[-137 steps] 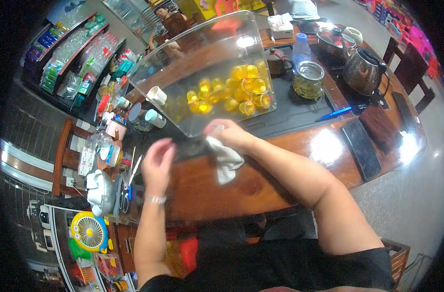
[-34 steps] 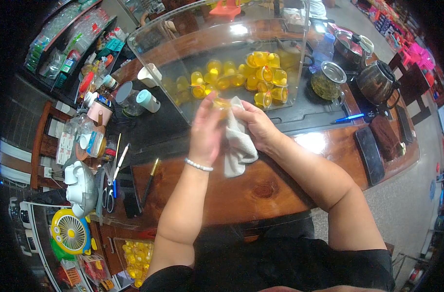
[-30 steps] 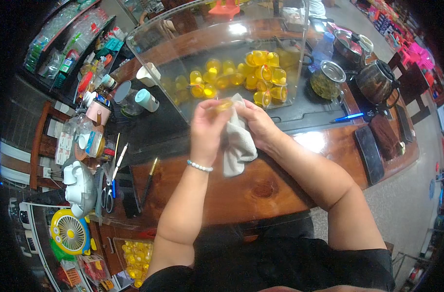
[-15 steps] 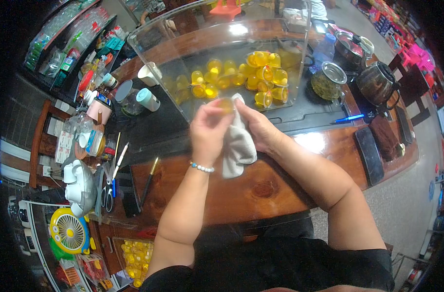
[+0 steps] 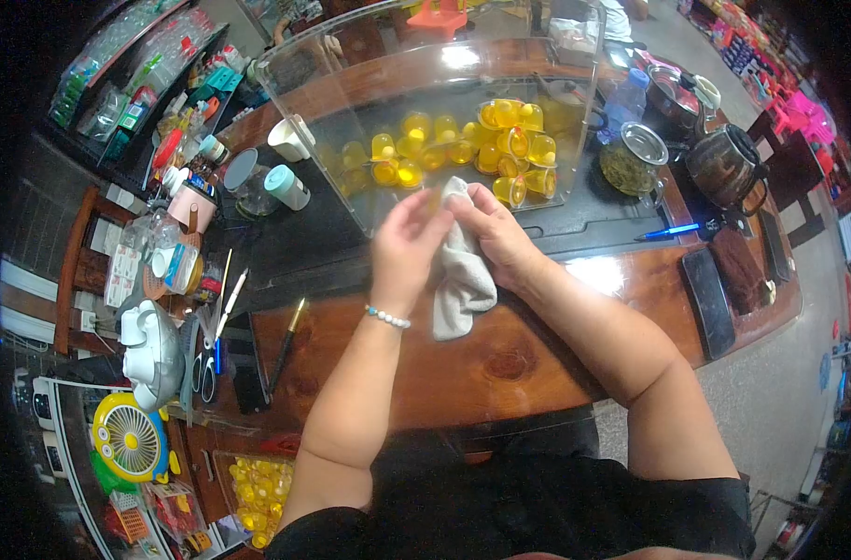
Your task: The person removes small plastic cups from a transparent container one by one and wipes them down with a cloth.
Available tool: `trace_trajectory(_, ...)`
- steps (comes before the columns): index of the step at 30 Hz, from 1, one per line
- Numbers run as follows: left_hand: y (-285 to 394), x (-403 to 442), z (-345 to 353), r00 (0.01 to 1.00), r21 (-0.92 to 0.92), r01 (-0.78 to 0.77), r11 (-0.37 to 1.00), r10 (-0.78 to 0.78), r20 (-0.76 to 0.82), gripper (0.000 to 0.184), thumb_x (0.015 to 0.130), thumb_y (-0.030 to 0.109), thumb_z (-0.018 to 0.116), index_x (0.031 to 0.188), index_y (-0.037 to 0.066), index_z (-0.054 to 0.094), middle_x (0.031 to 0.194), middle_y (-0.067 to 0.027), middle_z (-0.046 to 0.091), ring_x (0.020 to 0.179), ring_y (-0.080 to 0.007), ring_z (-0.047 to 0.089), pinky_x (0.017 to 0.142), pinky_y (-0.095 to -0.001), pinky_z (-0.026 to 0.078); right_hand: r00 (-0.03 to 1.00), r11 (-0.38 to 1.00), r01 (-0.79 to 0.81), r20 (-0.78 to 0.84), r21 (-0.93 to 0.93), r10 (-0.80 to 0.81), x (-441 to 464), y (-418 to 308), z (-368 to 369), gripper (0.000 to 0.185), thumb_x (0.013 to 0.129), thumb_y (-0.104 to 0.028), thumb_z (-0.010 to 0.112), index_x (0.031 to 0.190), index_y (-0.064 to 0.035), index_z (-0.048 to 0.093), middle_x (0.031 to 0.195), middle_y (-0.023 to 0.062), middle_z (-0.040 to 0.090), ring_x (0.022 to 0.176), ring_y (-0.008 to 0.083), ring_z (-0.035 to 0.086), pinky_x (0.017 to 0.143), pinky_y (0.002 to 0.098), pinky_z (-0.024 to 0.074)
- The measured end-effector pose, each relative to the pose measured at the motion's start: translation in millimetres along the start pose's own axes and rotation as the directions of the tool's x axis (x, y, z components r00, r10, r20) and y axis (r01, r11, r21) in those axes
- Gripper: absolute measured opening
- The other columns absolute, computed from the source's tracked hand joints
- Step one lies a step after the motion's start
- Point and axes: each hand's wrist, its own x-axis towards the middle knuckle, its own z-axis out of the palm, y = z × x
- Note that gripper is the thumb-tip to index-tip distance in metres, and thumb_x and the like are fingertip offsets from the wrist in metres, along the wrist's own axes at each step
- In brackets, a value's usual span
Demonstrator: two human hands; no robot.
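Note:
My left hand (image 5: 408,241), with a beaded bracelet at the wrist, is closed on a small yellow capsule (image 5: 435,199), mostly hidden by the fingers. Its fingertips meet a whitish cloth (image 5: 465,285) that my right hand (image 5: 503,241) grips near its top edge; the rest of the cloth hangs down over the table edge of the black tray. Just beyond both hands stands a clear acrylic box (image 5: 346,207). Inside it, several translucent yellow dome-shaped capsules (image 5: 512,142) are heaped to the right, with others (image 5: 409,172) to the left.
A glass teapot (image 5: 628,173), a dark kettle (image 5: 724,163) and a blue pen (image 5: 668,231) lie to the right. Left are a lidded cup (image 5: 286,188), scissors (image 5: 204,373) and a black pen (image 5: 287,350). A bin of yellow capsules (image 5: 258,499) sits in a drawer below.
My left hand's fingers have turned in closer to the cloth, and the yellow capsule shows less than before. The right hand keeps its hold. The view has shifted slightly.

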Motion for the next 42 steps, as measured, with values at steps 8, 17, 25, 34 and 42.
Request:
trace_trajectory(8,10,-3,0,0.998,-0.017,0.053,0.998,-0.053,0.021,0.039,0.086,0.011,0.066,0.119,-0.003,0.052,0.102,-0.0036,0.059,0.088,-0.0067,0.055,0.079,-0.02,0.047,0.998,0.998,-0.036,0.045,0.043,0.034,0,-1,-3,0.015,0.091,-0.016,0.058,0.103,-0.0092,0.052,0.093,0.0008,0.059,0.084,0.0092,0.057,0.071,0.0254,0.0487)
trace_trajectory(17,4,0,-2,1.0,-0.163,0.001,0.987,0.002,0.023,0.043,0.087,0.01,0.065,0.125,-0.002,0.05,0.108,-0.0028,0.059,0.088,-0.0059,0.056,0.079,-0.0203,0.047,0.996,0.997,-0.051,0.07,0.062,0.046,-6,-9,10,0.026,0.089,-0.013,0.059,0.112,-0.0042,0.051,0.099,0.0044,0.059,0.091,0.0122,0.057,0.079,0.0269,0.0467)
trace_trajectory(25,1,0,-6,0.945,0.236,-0.283,0.93,0.229,0.232,0.048,0.083,-0.002,0.063,0.129,0.002,0.049,0.118,-0.0016,0.05,0.102,-0.0109,0.053,0.087,-0.0223,0.045,0.996,0.982,-0.086,-0.02,0.165,0.091,-1,-6,2,0.024,0.094,-0.023,0.051,0.108,-0.0046,0.054,0.094,0.0037,0.06,0.08,0.0139,0.057,0.072,0.0283,0.0471)
trace_trajectory(34,5,-5,0,0.979,0.132,-0.19,0.973,0.178,0.099,0.043,0.084,-0.001,0.063,0.125,-0.001,0.049,0.116,-0.0071,0.053,0.098,-0.0112,0.055,0.085,-0.0242,0.048,0.992,0.974,-0.129,0.016,0.186,0.128,-1,-8,-1,0.023,0.087,-0.018,0.062,0.105,-0.0067,0.054,0.093,0.0039,0.061,0.082,0.0136,0.06,0.073,0.0292,0.0509)
trace_trajectory(42,7,-4,0,0.998,-0.016,0.035,0.999,-0.034,0.057,0.035,0.085,0.006,0.065,0.119,0.0,0.054,0.099,-0.0023,0.061,0.084,-0.0069,0.058,0.077,-0.0199,0.049,0.995,0.983,-0.099,-0.016,0.152,0.102,-1,-7,-1,0.024,0.086,-0.015,0.062,0.104,-0.0032,0.05,0.09,0.0059,0.059,0.08,0.0152,0.058,0.071,0.0303,0.0493)
